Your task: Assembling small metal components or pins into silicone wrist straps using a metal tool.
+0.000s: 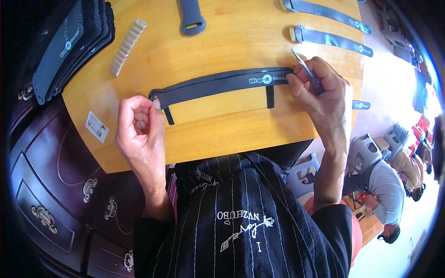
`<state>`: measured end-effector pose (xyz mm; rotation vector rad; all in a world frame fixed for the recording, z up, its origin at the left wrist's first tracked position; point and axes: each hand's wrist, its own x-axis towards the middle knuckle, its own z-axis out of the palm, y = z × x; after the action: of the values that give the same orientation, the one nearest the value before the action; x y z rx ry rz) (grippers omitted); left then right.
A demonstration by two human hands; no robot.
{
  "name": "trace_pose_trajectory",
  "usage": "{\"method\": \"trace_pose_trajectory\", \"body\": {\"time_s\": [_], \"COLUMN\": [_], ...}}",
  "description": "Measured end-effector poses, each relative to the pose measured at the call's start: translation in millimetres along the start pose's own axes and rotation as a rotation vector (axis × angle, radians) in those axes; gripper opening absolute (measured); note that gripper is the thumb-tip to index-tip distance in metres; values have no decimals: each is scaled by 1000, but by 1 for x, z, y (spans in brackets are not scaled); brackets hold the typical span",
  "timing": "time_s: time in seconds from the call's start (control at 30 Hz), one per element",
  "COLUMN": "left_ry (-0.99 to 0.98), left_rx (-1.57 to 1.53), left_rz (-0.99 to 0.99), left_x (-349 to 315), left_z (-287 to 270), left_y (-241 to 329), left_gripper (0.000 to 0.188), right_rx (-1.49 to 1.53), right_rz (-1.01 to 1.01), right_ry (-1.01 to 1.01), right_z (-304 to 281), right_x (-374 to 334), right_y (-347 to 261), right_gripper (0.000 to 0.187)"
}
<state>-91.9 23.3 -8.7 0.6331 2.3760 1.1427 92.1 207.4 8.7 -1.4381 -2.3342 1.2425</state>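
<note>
A long black strap (213,88) lies slightly bowed across the wooden table (222,125) in front of me, its printed side up. My left hand (143,126) pinches its left end, thumb tip against the looped edge. At the other end, my right hand (328,95) presses the strap between thumb and fingertips. That same hand also holds a slim pointed metal tool with a dark handle (301,62), its tip pointing away to the far left; its exact kind I cannot make out. Two short black strips (270,97) stick out below the strap's near edge.
A stack of black straps (60,60) hangs over the table's left corner. Beyond lie a slotted strap end (192,21), more straps (333,41), and a ridged beige strip (129,46). A white label (97,126) sits near the left edge. Other people (389,190) sit at right.
</note>
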Motion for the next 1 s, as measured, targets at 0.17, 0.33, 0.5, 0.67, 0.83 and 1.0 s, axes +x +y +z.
{"method": "trace_pose_trajectory", "body": {"time_s": [0.17,0.33,0.5,0.67,0.83,1.0], "left_ry": [-8,-10,-24,-28,-88,-191], "left_rx": [-13,-24,-13,-17,-79,-72], "left_rz": [-3,-9,-13,-21,-68,-80], "left_x": [0,1,1,3,5,15], "left_z": [1,0,-3,-7,-13,-23], "left_y": [0,0,0,-3,-2,-2], "left_gripper": [13,13,13,13,12,11], "right_rx": [-49,-144,-229,-298,-313,-206], "right_rz": [-7,-48,-82,-71,-111,-20], "right_ry": [9,11,-4,-19,61,19], "right_z": [1,3,3,6,4,2], "right_x": [-1,-3,-6,-7,-7,-5], "right_y": [-2,-4,-12,-19,-23,-22], "right_gripper": [17,17,16,13,17,14]}}
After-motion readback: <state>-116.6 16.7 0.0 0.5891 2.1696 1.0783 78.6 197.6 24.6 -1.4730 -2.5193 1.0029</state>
